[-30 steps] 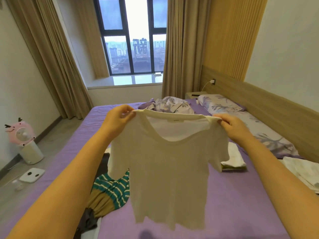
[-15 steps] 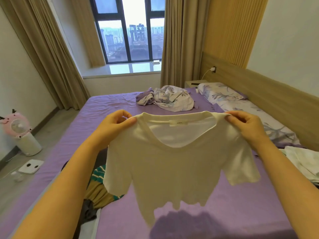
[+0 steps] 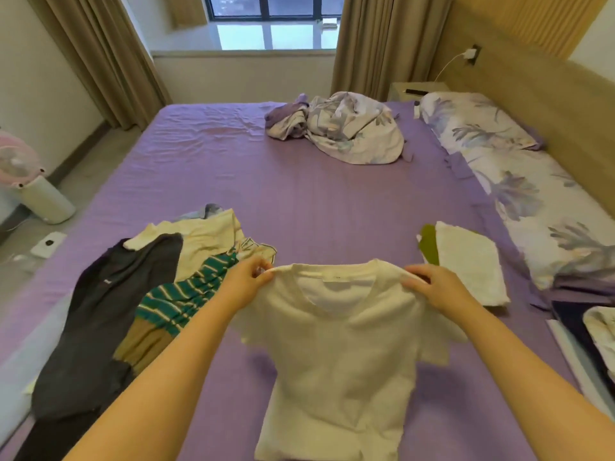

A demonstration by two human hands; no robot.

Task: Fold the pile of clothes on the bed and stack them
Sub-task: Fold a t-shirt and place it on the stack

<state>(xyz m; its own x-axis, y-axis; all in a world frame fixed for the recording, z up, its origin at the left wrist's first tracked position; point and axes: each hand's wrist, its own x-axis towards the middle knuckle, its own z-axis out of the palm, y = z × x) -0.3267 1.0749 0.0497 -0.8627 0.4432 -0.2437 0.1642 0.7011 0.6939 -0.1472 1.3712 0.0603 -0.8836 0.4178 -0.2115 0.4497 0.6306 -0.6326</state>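
I hold a white T-shirt (image 3: 339, 354) by its shoulders over the purple bed (image 3: 299, 194). My left hand (image 3: 248, 281) pinches the left shoulder and my right hand (image 3: 432, 287) pinches the right one. The shirt's lower part lies on the sheet near me, its hem bunched. To the left lies an unfolded pile: a dark grey garment (image 3: 100, 321), a green striped one (image 3: 179, 297) and a cream one (image 3: 203, 234). A folded white garment (image 3: 466, 261) with something olive under it sits to the right.
A crumpled floral quilt (image 3: 346, 128) lies at the far side of the bed, and floral pillows (image 3: 519, 181) run along the wooden headboard on the right. More folded items (image 3: 592, 334) sit at the right edge. A pink fan (image 3: 23, 181) stands on the floor at left.
The shirt has come down from hanging in the air until its lower part lies on the bed. My view has tilted down toward the mattress. Both hands kept their grip.
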